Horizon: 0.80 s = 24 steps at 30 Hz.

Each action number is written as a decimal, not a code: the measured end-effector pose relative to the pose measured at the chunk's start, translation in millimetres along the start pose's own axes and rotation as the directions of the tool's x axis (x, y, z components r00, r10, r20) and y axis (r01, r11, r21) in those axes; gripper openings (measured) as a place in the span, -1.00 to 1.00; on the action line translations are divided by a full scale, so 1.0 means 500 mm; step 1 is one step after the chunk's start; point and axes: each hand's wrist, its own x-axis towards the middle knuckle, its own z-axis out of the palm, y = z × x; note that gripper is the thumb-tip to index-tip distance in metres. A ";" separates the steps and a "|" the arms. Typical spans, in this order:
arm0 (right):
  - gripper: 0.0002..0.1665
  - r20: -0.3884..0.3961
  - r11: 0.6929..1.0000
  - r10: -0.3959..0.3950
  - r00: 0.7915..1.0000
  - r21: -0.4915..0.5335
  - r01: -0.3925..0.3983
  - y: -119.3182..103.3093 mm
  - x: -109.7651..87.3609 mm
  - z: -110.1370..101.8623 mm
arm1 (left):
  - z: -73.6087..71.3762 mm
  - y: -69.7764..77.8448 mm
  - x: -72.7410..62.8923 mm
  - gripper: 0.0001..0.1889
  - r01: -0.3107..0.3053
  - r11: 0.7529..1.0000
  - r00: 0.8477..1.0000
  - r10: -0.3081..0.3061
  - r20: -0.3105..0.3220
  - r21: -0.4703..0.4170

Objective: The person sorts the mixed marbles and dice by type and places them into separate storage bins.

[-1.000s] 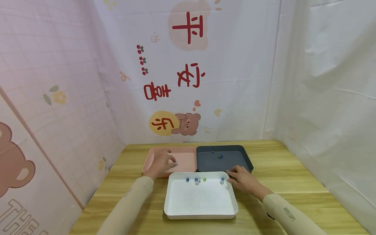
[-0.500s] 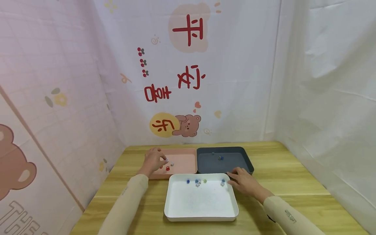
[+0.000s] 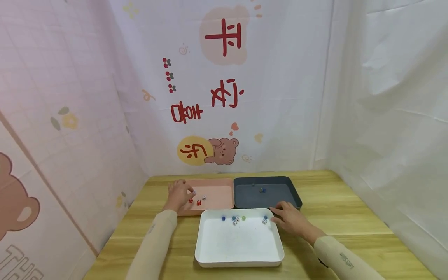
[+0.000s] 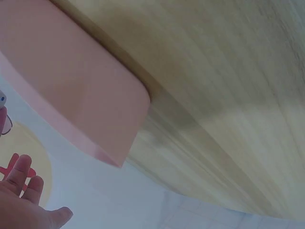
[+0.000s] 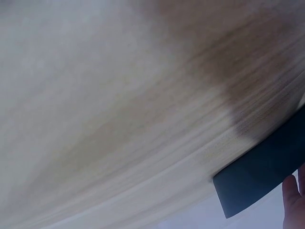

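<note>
My left hand (image 3: 178, 194) is over the left side of the pink tray (image 3: 224, 184), pinching a small white die (image 3: 194, 192) between thumb and fingertips. In the left wrist view that white die (image 4: 2, 99) shows a blue pip at the frame edge. Two red dice (image 3: 199, 202) and another white die (image 3: 204, 198) lie in the pink tray beside the hand. My right hand (image 3: 292, 219) rests at the back right corner of the white tray (image 3: 239, 263), its fingers relaxed. White dice (image 3: 235, 223) and blue and green glassy balls (image 3: 244, 218) lie along that tray's back side.
A dark grey tray (image 3: 280, 194) stands right of the pink one, with several small blue and greenish balls (image 3: 262, 190) inside. All three trays sit close together on a wood-grain table (image 3: 336, 217). Printed white cloth (image 3: 280, 77) hangs behind and at both sides.
My left hand has moved left across the pink tray with the white die, uncovering the red dice and a white die. The right hand has stayed in place.
</note>
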 end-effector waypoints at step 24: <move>-0.47 0.016 1.000 0.016 1.000 -0.006 -0.015 0.000 0.005 -0.002 | 0.034 0.017 0.010 -0.82 0.065 0.998 0.998 -0.065 0.015 -0.001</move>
